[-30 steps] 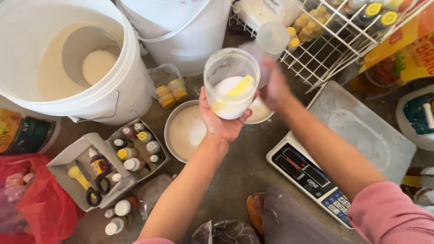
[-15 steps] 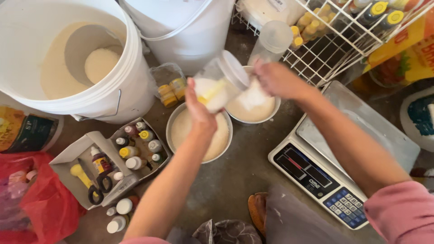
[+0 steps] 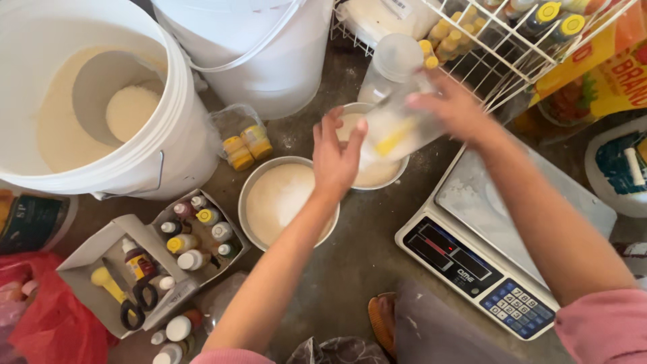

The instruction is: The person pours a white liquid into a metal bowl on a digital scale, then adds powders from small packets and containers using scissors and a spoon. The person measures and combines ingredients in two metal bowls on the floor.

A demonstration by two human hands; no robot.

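On the grey floor, near the middle of the view, a clear plastic cup (image 3: 397, 128) is held tipped on its side over a small bowl (image 3: 377, 172). The cup is gripped by the right hand (image 3: 455, 108), with the fingers wrapped around its base. White powder and a yellow scoop can be seen inside the cup. The left hand (image 3: 337, 158) is placed at the cup's mouth, with the fingers spread and only the tips touching the rim.

It is judged that the tipping is partly done: some pale powder is already in the small bowl, and some is left in the cup. A bigger metal bowl (image 3: 283, 202), at seven o'clock from the cup, is already filled with white powder. The scale (image 3: 492, 243), at five o'clock, has nothing on its tray.

At ten o'clock a big white bucket (image 3: 101, 114) holds powder and a round scoop. A second white bucket (image 3: 256, 47) is set at eleven o'clock. At eight o'clock an open grey cardboard box (image 3: 135, 269) is packed with small bottles with coloured caps and black-handled scissors. Between the buckets and the bowls, small yellow jars (image 3: 246, 145) are kept in a clear bag. At one o'clock a white wire rack (image 3: 512, 47) holds yellow-capped bottles, with a yellow and red package (image 3: 606, 74) beside it.
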